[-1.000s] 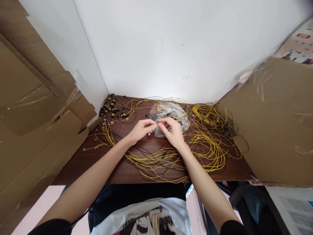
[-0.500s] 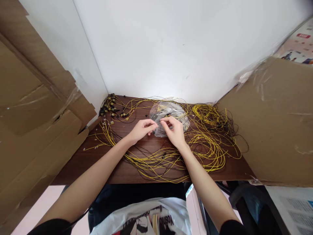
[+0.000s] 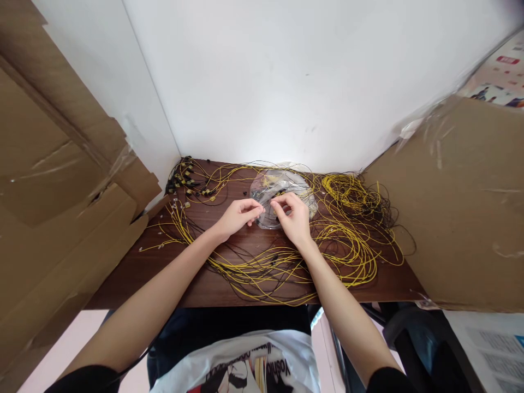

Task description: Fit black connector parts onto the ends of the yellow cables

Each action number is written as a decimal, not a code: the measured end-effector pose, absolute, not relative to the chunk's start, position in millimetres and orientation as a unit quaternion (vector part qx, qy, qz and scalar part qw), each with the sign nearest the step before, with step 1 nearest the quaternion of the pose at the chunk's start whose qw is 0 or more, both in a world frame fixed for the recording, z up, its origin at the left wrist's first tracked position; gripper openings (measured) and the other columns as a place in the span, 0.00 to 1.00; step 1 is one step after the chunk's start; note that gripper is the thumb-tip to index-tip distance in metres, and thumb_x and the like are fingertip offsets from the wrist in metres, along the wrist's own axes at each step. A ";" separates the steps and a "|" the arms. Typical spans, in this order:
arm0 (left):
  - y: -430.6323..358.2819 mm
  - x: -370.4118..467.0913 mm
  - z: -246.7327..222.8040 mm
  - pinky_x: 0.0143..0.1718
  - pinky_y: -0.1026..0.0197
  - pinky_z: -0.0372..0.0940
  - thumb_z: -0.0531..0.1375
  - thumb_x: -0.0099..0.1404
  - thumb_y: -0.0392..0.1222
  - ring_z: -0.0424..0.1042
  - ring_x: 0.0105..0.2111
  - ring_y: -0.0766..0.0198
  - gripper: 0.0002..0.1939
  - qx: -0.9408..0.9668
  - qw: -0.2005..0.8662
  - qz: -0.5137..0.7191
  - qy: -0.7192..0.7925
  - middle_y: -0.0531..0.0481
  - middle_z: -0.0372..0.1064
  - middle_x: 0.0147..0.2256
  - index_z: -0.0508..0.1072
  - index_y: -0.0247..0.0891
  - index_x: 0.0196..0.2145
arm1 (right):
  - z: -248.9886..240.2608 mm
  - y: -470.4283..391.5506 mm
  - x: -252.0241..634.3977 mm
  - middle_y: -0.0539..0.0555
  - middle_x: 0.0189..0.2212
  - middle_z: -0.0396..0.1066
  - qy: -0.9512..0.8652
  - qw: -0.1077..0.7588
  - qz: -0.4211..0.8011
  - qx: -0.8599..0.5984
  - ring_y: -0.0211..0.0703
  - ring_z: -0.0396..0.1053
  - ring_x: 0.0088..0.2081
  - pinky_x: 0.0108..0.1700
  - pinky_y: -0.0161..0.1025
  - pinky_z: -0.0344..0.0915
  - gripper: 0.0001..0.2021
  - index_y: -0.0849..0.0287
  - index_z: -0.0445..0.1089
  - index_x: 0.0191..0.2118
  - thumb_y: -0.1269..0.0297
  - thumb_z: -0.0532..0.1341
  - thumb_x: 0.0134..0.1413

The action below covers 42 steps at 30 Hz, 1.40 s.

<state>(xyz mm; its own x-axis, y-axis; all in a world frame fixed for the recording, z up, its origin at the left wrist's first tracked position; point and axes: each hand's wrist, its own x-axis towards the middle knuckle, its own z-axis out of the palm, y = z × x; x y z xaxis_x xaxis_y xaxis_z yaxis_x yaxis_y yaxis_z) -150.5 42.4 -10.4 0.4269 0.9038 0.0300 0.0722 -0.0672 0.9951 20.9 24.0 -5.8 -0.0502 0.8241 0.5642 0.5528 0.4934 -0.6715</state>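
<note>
Both hands are up over the middle of the desk (image 3: 196, 292), fingertips facing each other with a narrow gap between them. The left hand (image 3: 237, 219) has thumb and forefinger drawn together at the tips, the other fingers curled under; the right hand (image 3: 293, 218) mirrors it, thumb and forefinger bent into a pinch. Is anything caught in there? Too small, I can't tell for either one!

Right behind those fingers sits the plastic bag (image 3: 262, 191), clear, crinkled and shiny, yellow and dark bits showing inside, a few thin strands running over it. And look at the wires (image 3: 254, 274), bright yellow mixed with black, thin and loose, sweeping in a long curve across the near side of the desk, below the hands and passing between the forearms, then looping round to the right. Both bare forearms reach forward and inward from black sleeves (image 3: 85, 379).

Farther out, a tangled yellow coil (image 3: 347, 194) lies beyond the right hand, at the back. Off to the left, the wires fan out into small pale ends (image 3: 141, 249), and in the far left corner there's a heap of dark connectors (image 3: 180, 177) with yellow parts, close to the white wall (image 3: 254, 82).
</note>
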 end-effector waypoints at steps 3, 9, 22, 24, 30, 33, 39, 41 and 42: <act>42.5 -150.7 -10.5 0.25 0.67 0.56 0.60 0.57 0.47 0.59 0.20 0.73 0.14 0.632 0.561 0.370 0.386 0.54 0.62 0.23 0.70 0.31 0.30 | -5.1 23.1 19.5 0.54 0.35 0.69 -0.727 0.484 0.153 -0.463 0.39 0.67 0.34 0.33 0.36 0.66 0.07 0.57 0.70 0.39 0.66 0.56 0.57; 42.8 -150.8 -10.1 0.25 0.67 0.57 0.60 0.56 0.48 0.59 0.21 0.72 0.14 0.632 0.561 0.373 0.383 0.54 0.62 0.23 0.71 0.31 0.30 | -6.4 23.0 18.2 0.54 0.37 0.68 -0.758 0.463 0.144 -0.437 0.42 0.67 0.40 0.37 0.38 0.67 0.06 0.56 0.72 0.35 0.68 0.57 0.56; 43.0 -151.0 -9.6 0.25 0.67 0.56 0.60 0.57 0.47 0.59 0.21 0.73 0.13 0.630 0.564 0.371 0.383 0.54 0.62 0.23 0.70 0.31 0.30 | -4.8 22.3 19.1 0.54 0.39 0.68 -0.757 0.468 0.119 -0.439 0.43 0.67 0.42 0.44 0.42 0.65 0.08 0.55 0.71 0.40 0.68 0.57 0.55; 42.8 -151.1 -9.5 0.26 0.67 0.56 0.60 0.57 0.47 0.59 0.21 0.73 0.14 0.631 0.564 0.371 0.383 0.54 0.62 0.23 0.70 0.31 0.30 | -5.2 22.2 18.7 0.54 0.39 0.68 -0.768 0.458 0.117 -0.432 0.44 0.66 0.43 0.47 0.43 0.64 0.07 0.55 0.72 0.37 0.68 0.57 0.55; 42.5 -151.1 -9.5 0.25 0.66 0.56 0.60 0.56 0.49 0.59 0.21 0.72 0.15 0.629 0.564 0.372 0.385 0.54 0.63 0.23 0.71 0.31 0.31 | -7.3 24.0 19.6 0.54 0.34 0.69 -0.733 0.477 0.110 -0.472 0.43 0.67 0.39 0.43 0.41 0.64 0.06 0.57 0.72 0.34 0.69 0.57 0.55; 42.8 -151.0 -9.6 0.25 0.66 0.56 0.60 0.56 0.49 0.59 0.21 0.72 0.15 0.628 0.564 0.370 0.388 0.53 0.63 0.23 0.71 0.31 0.31 | -7.0 24.9 20.5 0.54 0.32 0.70 -0.711 0.488 0.109 -0.495 0.43 0.67 0.37 0.41 0.41 0.64 0.07 0.57 0.73 0.33 0.68 0.57 0.55; 42.3 -150.9 -9.8 0.25 0.67 0.57 0.60 0.56 0.48 0.59 0.21 0.72 0.14 0.627 0.563 0.373 0.388 0.53 0.63 0.23 0.71 0.31 0.30 | -5.1 24.4 21.5 0.54 0.35 0.71 -0.723 0.482 0.106 -0.484 0.45 0.67 0.40 0.45 0.43 0.63 0.07 0.56 0.72 0.36 0.68 0.58 0.54; 41.8 -151.0 -9.2 0.25 0.67 0.57 0.60 0.57 0.47 0.59 0.21 0.73 0.14 0.629 0.563 0.373 0.386 0.54 0.63 0.23 0.71 0.31 0.30 | -4.3 23.6 21.6 0.54 0.36 0.71 -0.740 0.465 0.104 -0.474 0.45 0.67 0.41 0.46 0.45 0.62 0.06 0.55 0.72 0.36 0.67 0.58 0.54; 41.6 -151.1 -8.9 0.25 0.67 0.57 0.60 0.57 0.47 0.59 0.21 0.73 0.14 0.629 0.563 0.372 0.385 0.54 0.63 0.23 0.71 0.31 0.30 | -4.0 23.3 21.5 0.53 0.37 0.70 -0.749 0.458 0.103 -0.468 0.45 0.67 0.42 0.47 0.45 0.62 0.05 0.55 0.72 0.36 0.67 0.59 0.54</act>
<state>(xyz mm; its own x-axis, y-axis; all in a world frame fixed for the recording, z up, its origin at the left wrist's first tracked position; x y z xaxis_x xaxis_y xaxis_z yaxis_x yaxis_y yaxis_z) -151.1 41.6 -8.9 0.4257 0.9042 0.0345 0.0660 -0.0690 0.9954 21.5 23.3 -4.0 -0.1426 0.7953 0.5893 0.6071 0.5405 -0.5825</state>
